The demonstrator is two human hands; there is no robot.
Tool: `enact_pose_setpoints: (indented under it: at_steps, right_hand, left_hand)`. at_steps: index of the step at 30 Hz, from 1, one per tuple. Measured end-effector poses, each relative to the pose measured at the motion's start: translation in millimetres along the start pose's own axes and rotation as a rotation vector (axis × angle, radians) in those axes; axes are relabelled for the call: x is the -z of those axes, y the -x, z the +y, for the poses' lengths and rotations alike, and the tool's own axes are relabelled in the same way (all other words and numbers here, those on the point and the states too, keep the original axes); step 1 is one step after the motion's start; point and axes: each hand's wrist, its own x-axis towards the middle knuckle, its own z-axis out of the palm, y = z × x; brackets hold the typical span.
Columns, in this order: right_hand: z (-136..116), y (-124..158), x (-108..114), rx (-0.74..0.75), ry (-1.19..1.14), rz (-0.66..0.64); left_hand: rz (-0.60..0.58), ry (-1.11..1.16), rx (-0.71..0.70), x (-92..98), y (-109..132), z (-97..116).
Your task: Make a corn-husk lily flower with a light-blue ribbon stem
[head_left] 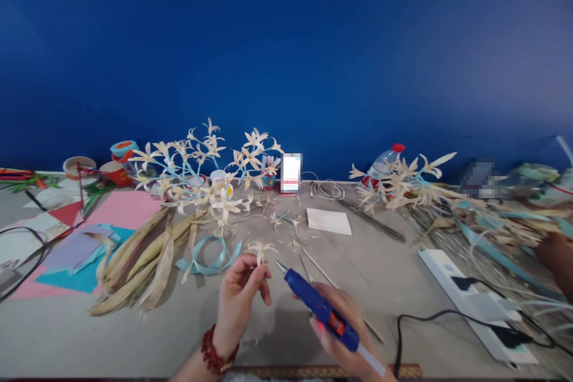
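My left hand, with a red bead bracelet at the wrist, pinches the stem of a small cream husk flower and holds it upright over the grey table. My right hand grips a blue glue gun. Its metal tip points up and left, close to the flower's base. A thin wooden stick lies on the table just behind the gun.
Branches of finished husk flowers stand at the back, another bunch by a plastic bottle. Dried husks, blue ribbon, coloured paper, a white card and a power strip lie around. Another person's arm is at right.
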Motion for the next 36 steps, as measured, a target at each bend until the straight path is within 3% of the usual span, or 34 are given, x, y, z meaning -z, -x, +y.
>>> enact_pose_setpoints:
  at_steps: [3, 7, 36]
  right_hand:
    - [-13, -7, -3, 0.142, 0.092, 0.001]
    - [-23, -15, -7, 0.199, 0.127, 0.058]
    - [-19, -8, -18, 0.141, 0.196, 0.044]
  left_hand:
    - [-0.016, 0.0, -0.028, -1.2, 2, 1]
    - [-0.014, 0.008, -0.035, -1.5, 4, 3]
    - [-0.008, -0.016, -0.039, -0.7, 10, 11]
